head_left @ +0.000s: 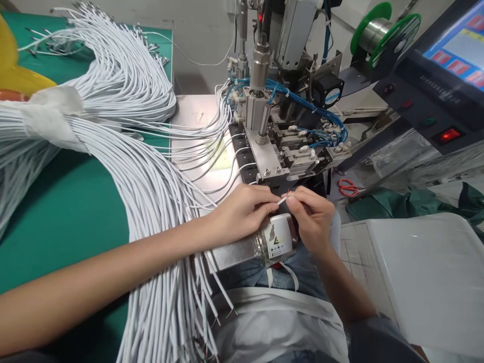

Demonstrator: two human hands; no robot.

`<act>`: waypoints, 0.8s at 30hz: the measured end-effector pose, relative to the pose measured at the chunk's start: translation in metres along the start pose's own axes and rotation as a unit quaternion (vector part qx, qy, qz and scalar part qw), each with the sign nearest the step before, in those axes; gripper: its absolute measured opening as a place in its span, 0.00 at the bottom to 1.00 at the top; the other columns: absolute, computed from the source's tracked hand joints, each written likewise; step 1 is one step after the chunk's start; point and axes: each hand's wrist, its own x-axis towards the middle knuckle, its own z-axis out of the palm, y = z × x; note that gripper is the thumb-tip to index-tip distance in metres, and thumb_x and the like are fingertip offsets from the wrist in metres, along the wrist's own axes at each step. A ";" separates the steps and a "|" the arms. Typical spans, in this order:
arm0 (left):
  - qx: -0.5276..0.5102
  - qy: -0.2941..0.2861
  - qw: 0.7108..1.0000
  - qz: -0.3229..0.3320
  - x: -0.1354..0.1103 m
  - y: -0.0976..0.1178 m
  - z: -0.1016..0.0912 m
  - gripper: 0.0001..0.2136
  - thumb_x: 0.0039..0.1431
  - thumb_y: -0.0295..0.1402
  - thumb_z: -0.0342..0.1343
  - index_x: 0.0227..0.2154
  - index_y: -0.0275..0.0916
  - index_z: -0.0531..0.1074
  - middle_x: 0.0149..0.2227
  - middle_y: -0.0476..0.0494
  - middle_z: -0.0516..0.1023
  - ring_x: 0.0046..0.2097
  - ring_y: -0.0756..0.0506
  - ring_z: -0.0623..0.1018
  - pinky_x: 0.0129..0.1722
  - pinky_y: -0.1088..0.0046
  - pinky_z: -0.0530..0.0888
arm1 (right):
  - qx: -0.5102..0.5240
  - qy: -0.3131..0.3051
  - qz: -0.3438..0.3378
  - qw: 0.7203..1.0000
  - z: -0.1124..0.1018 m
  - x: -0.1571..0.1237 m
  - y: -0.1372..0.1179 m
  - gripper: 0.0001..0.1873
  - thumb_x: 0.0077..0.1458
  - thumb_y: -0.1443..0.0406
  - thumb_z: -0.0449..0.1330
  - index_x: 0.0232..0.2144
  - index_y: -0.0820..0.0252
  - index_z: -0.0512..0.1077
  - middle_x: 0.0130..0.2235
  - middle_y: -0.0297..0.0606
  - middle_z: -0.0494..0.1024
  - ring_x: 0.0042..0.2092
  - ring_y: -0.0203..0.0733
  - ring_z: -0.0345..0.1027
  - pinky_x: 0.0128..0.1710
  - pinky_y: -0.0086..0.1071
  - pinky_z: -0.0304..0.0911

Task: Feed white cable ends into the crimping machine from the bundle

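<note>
My left hand [242, 210] and my right hand [312, 217] meet just in front of a small metal machine [272, 151]. Both pinch the stripped end of one thin white cable [284, 198], whose red and white cores show between the fingertips. The hands rest over a metal guard with a yellow warning label [278, 241]. Several other white cables lie in the machine's row of black clamps [242, 156]. A big bundle of the same white cables [151, 201] runs from the left across the green table and down over my lap.
A white wrap binds the cable bundle [53, 118] at the left. Red-handled scissors [348, 187] lie right of the machine. A control box with a lit red switch [448, 135] and a touch screen stands at the far right. A white plastic bin [434, 282] sits at lower right.
</note>
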 end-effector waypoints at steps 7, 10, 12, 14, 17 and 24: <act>0.192 -0.102 0.975 -0.051 0.002 -0.011 0.004 0.12 0.62 0.27 0.45 0.32 0.33 0.74 0.31 0.44 0.70 0.32 0.50 0.73 0.31 0.76 0.69 | 0.062 0.014 0.174 0.983 0.003 0.001 0.028 0.06 0.47 0.65 0.60 0.22 0.60 0.74 0.21 0.30 0.66 0.24 0.31 0.57 0.23 0.28 0.53; 0.238 -0.147 0.957 -0.072 0.003 -0.011 0.005 0.11 0.62 0.26 0.44 0.30 0.33 0.72 0.33 0.44 0.70 0.30 0.50 0.73 0.29 0.76 0.69 | 0.086 -0.009 0.227 0.970 0.005 0.000 0.036 0.06 0.45 0.64 0.60 0.22 0.60 0.72 0.20 0.29 0.66 0.23 0.31 0.56 0.24 0.27 0.53; 0.259 -0.165 0.949 -0.071 0.004 -0.010 0.005 0.10 0.61 0.25 0.45 0.31 0.33 0.72 0.34 0.44 0.71 0.29 0.50 0.73 0.29 0.76 0.69 | 0.102 -0.031 0.246 0.964 0.006 -0.001 0.038 0.06 0.46 0.63 0.59 0.22 0.60 0.70 0.20 0.28 0.66 0.23 0.31 0.55 0.23 0.27 0.53; 0.271 -0.169 0.946 -0.063 0.003 -0.009 0.005 0.09 0.61 0.24 0.45 0.32 0.33 0.72 0.33 0.44 0.71 0.30 0.50 0.73 0.29 0.76 0.69 | 0.111 -0.050 0.249 0.961 0.006 0.000 0.039 0.07 0.47 0.63 0.58 0.22 0.60 0.68 0.20 0.28 0.65 0.22 0.30 0.54 0.23 0.27 0.53; 0.288 -0.163 0.942 -0.046 0.002 -0.010 0.005 0.10 0.60 0.22 0.45 0.37 0.33 0.71 0.33 0.45 0.71 0.31 0.50 0.74 0.29 0.76 0.69 | 0.116 -0.070 0.250 0.959 0.004 0.001 0.040 0.07 0.48 0.63 0.58 0.22 0.60 0.67 0.19 0.26 0.62 0.22 0.30 0.52 0.23 0.26 0.52; 0.357 -0.203 0.912 -0.012 0.000 -0.012 0.004 0.17 0.52 0.21 0.50 0.46 0.34 0.68 0.36 0.43 0.71 0.28 0.50 0.73 0.24 0.76 0.66 | 0.131 -0.088 0.271 0.949 0.001 0.008 0.044 0.07 0.45 0.63 0.59 0.20 0.61 0.69 0.18 0.27 0.63 0.21 0.29 0.52 0.22 0.26 0.50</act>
